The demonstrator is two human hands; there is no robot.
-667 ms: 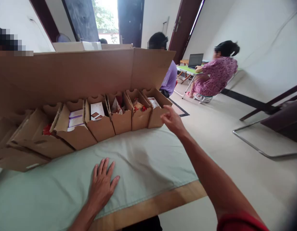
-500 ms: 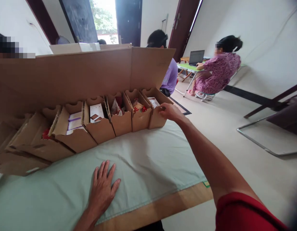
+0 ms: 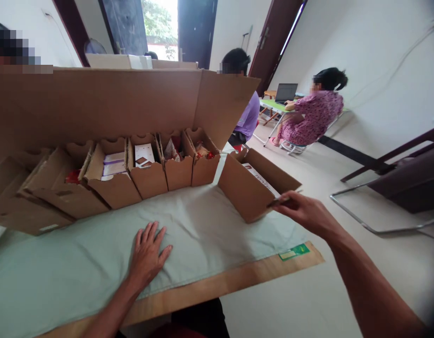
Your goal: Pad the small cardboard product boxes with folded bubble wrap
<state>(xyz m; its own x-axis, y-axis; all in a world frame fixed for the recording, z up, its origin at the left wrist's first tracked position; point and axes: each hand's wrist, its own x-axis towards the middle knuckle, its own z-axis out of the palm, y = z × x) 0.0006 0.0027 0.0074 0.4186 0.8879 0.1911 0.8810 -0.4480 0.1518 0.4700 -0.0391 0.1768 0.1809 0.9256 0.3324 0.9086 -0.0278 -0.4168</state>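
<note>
My right hand (image 3: 303, 211) grips the near edge of a brown cardboard bin (image 3: 238, 190), which stands angled at the right end of the table, apart from the row. Inside that bin lies a white printed box (image 3: 261, 179). My left hand (image 3: 149, 251) rests flat on the pale green cloth (image 3: 199, 225), fingers spread, holding nothing. Several more cardboard bins (image 3: 151, 185) stand side by side to the left. One holds a white box with brown squares (image 3: 143, 155), another white-and-purple packs (image 3: 114, 163); red items (image 3: 73, 176) show in others.
A tall cardboard panel (image 3: 132, 103) rises behind the bins. A green sticker (image 3: 294, 252) marks the wooden table edge (image 3: 217, 298). Beyond, a person in purple (image 3: 250, 115) sits behind the panel, and another in a patterned dress (image 3: 313, 119) sits at a laptop (image 3: 286, 93). A folded chair frame (image 3: 375, 230) stands right.
My right hand has pulled the rightmost bin out of the row, toward me and to the right, turning it. My left hand stays flat on the cloth.
</note>
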